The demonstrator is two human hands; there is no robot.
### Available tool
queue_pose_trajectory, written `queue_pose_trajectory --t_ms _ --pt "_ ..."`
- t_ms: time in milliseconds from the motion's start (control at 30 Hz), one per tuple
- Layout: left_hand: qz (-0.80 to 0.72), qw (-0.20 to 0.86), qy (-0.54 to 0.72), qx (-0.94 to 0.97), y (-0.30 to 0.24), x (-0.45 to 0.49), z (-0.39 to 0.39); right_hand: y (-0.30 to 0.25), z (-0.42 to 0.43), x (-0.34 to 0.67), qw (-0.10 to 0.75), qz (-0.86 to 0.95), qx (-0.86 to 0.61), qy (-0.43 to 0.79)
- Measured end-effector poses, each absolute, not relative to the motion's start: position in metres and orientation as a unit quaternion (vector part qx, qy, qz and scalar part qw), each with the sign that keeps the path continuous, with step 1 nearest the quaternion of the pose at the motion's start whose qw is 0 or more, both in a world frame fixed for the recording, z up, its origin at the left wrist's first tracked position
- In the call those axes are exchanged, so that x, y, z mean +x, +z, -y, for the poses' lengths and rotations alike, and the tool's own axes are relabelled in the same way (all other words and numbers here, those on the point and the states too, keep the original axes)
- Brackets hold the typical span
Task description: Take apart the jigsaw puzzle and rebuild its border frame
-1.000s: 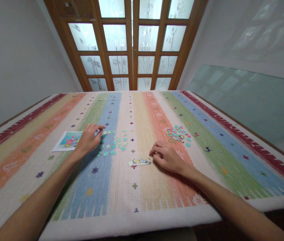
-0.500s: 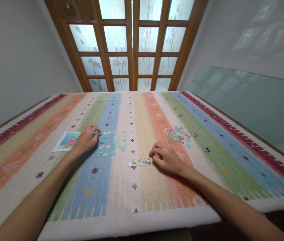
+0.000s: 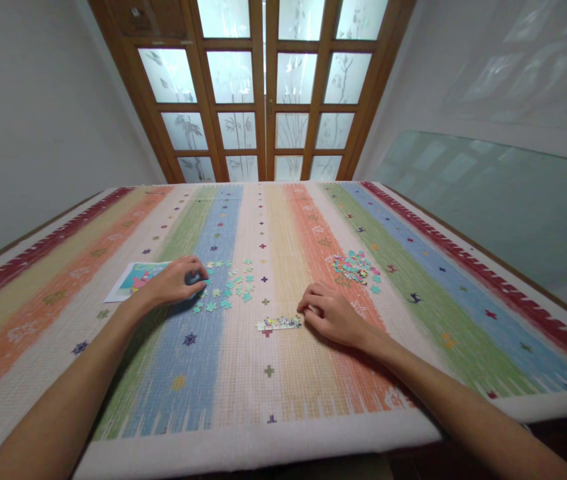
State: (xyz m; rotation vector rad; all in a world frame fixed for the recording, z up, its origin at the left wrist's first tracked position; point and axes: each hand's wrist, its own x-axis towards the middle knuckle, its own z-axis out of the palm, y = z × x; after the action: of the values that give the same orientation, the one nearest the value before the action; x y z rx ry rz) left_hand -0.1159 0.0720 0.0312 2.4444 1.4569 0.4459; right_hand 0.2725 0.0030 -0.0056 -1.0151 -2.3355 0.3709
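My left hand (image 3: 176,282) rests on the striped tablecloth (image 3: 243,373) with its fingers curled down over the left edge of several loose teal puzzle pieces (image 3: 227,288); what is under the fingers is hidden. My right hand (image 3: 331,313) lies with bent fingers just right of a short joined strip of puzzle pieces (image 3: 279,323), fingertips touching its end. A pile of mixed coloured pieces (image 3: 354,265) sits beyond the right hand.
A small picture card (image 3: 136,280) lies left of my left hand. The cloth-covered table runs to a wooden glazed door (image 3: 263,93) at the back. A glass panel (image 3: 503,200) leans on the right wall.
My left hand has lowered and flattened onto the cloth at the edge of the teal pieces, from a raised pinch. My right hand has stayed in place.
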Motion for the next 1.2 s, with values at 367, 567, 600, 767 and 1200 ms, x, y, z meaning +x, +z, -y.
queue_pose_trajectory --t_ms 367,567,600,767,1200 --pt "-0.486 0.133 0.155 0.85 0.031 -0.113 -0.071 -0.006 -0.003 0.272 0.285 0.869 -0.376 0.147" --pt "-0.476 0.131 0.167 0.853 0.035 -0.105 -0.064 -0.006 -0.003 0.272 0.285 0.871 -0.373 0.147" --pt "-0.472 0.13 0.168 0.856 0.036 -0.103 -0.063 -0.006 -0.003 0.272 0.283 0.871 -0.374 0.146" --pt "-0.443 0.14 0.165 0.87 0.036 -0.093 -0.057 -0.007 -0.004 0.272 0.285 0.87 -0.373 0.147" --pt "-0.425 0.128 0.171 0.88 0.018 -0.076 -0.055 -0.008 -0.004 0.273 0.294 0.871 -0.365 0.147"
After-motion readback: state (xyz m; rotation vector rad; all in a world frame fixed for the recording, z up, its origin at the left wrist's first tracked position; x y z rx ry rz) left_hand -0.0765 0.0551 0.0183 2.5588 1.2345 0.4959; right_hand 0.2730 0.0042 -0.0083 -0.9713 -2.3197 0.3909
